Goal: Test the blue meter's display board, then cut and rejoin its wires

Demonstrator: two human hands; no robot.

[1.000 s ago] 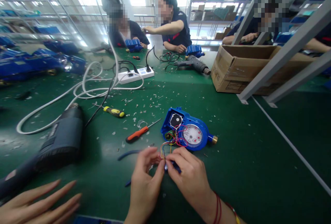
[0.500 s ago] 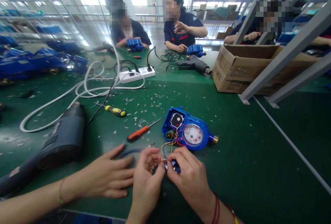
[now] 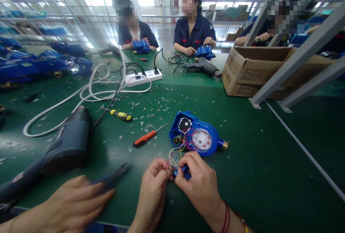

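A blue water meter [image 3: 202,139] lies on the green table with its box compartment open and thin coloured wires [image 3: 175,151] trailing toward me. My left hand [image 3: 155,186] pinches the wire ends between thumb and fingertips. Close beside it, my right hand [image 3: 199,179] is closed with fingertips on the wires, over a small blue part [image 3: 184,172] that it partly hides. Whether that part is held or just touched I cannot tell. At the left, another person's hand [image 3: 72,202] holds blurred dark pliers [image 3: 118,174].
An orange screwdriver [image 3: 144,139] and a yellow one [image 3: 121,115] lie left of the meter. Farther left are a heat gun [image 3: 67,141] and white cable [image 3: 88,98]. A power strip [image 3: 144,78], second heat gun [image 3: 203,67], cardboard box [image 3: 244,71] and co-workers are across the table.
The other person's hand has picked up the pliers and drawn back to the left. My left fingers have closed on the wires. Across the table, a co-worker's raised hand has come down to a blue meter.
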